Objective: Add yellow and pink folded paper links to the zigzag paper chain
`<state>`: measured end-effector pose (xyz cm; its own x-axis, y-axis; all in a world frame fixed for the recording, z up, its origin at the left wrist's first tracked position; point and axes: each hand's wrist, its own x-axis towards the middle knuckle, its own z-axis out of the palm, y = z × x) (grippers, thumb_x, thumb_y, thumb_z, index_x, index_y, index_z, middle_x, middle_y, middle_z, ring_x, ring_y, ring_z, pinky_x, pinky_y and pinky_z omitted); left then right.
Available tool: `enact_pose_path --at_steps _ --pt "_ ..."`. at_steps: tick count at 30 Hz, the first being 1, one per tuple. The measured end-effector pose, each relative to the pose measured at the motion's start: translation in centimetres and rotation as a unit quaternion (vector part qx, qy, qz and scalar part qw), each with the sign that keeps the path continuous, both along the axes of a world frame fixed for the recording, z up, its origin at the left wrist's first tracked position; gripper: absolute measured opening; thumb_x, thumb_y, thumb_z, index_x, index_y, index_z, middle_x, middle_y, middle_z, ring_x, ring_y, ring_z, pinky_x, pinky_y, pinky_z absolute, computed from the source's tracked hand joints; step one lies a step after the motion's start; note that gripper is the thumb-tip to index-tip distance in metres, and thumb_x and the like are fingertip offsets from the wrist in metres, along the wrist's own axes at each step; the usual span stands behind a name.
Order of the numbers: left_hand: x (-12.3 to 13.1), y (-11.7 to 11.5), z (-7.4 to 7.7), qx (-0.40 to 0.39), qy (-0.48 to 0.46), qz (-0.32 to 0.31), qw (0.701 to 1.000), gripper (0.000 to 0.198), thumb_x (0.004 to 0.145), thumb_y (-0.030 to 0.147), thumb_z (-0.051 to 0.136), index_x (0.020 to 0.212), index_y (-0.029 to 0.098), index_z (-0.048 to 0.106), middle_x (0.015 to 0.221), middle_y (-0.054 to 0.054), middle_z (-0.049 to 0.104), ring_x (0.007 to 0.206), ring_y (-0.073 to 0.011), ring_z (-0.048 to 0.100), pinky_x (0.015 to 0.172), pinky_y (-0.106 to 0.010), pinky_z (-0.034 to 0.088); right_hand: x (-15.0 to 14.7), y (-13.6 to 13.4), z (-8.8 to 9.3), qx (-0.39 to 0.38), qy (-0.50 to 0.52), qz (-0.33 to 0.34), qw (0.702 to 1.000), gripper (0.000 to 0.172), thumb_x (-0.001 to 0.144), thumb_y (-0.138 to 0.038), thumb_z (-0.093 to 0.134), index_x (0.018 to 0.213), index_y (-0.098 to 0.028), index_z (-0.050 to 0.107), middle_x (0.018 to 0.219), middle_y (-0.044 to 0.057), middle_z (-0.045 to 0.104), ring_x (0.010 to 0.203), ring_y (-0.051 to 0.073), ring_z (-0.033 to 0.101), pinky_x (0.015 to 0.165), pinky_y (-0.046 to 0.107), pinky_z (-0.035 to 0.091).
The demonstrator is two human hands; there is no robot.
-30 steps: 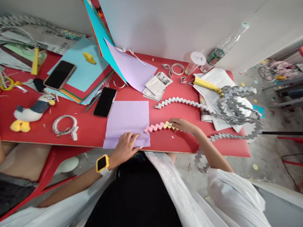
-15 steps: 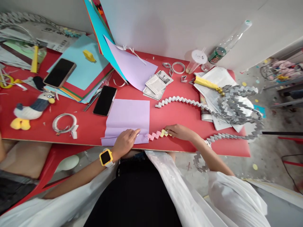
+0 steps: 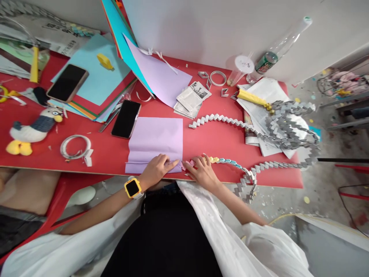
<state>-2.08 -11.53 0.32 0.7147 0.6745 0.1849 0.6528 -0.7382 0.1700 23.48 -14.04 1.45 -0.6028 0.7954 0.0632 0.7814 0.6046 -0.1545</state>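
A creased sheet of purple paper (image 3: 155,132) lies at the front edge of the red table, folded along its lower side. My left hand (image 3: 155,169), wrist in a yellow watch, presses on the lower right of this sheet with curled fingers, thumb and index pointing right. Just beside it, my right hand (image 3: 203,171) has its fingers over the pink end of a folded paper chain (image 3: 226,161). From under that hand the chain runs right through yellow and blue links to grey ones, part of which hang off the edge. The fingertips hide most of the pink links.
Two phones, one a black phone (image 3: 126,119), and a paper ring (image 3: 75,147) lie to the left, near a plush bird (image 3: 36,125). Behind are newspaper pieces (image 3: 192,99), a lidded cup (image 3: 241,69) and a bottle (image 3: 263,65). A grey chain coil (image 3: 288,127) sits right.
My right hand has moved left along the chain, from the yellow links to the pink end. My left hand has shifted slightly right, towards it. The blue links now show.
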Motion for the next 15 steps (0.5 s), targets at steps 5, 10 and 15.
enact_pose_path --at_steps 5,10,15 --pt "0.5 0.7 0.8 -0.016 0.075 -0.043 0.996 0.053 0.093 0.003 0.043 0.138 0.031 0.050 0.089 -0.006 0.049 0.081 -0.0190 0.048 0.070 -0.029 0.043 -2.4 -2.0 -1.1 0.010 0.070 -0.090 0.993 0.036 0.094 -0.045 0.054 0.115 -0.018 0.064 0.115 0.015 0.061 0.114 0.029 0.051 0.113 0.063 0.017" --pt "0.7 1.0 1.4 -0.073 0.095 -0.063 0.991 0.060 0.093 0.002 0.038 0.142 0.036 0.044 0.091 -0.006 0.049 0.084 -0.0200 0.050 0.073 -0.031 0.046 -3.5 -3.3 -2.5 0.020 0.110 -0.107 0.988 0.027 0.098 -0.028 0.047 0.119 -0.019 0.062 0.110 0.009 0.068 0.108 0.022 0.057 0.118 0.056 0.014" --pt "1.3 1.9 1.2 -0.093 0.055 -0.051 0.993 0.050 0.095 0.004 0.033 0.138 0.025 0.049 0.093 -0.008 0.052 0.084 -0.0191 0.054 0.073 -0.030 0.049 -1.5 -2.4 -3.1 0.038 0.076 -0.075 0.994 0.042 0.097 -0.015 0.044 0.135 -0.028 0.054 0.121 0.010 0.065 0.120 0.023 0.054 0.115 0.057 0.021"
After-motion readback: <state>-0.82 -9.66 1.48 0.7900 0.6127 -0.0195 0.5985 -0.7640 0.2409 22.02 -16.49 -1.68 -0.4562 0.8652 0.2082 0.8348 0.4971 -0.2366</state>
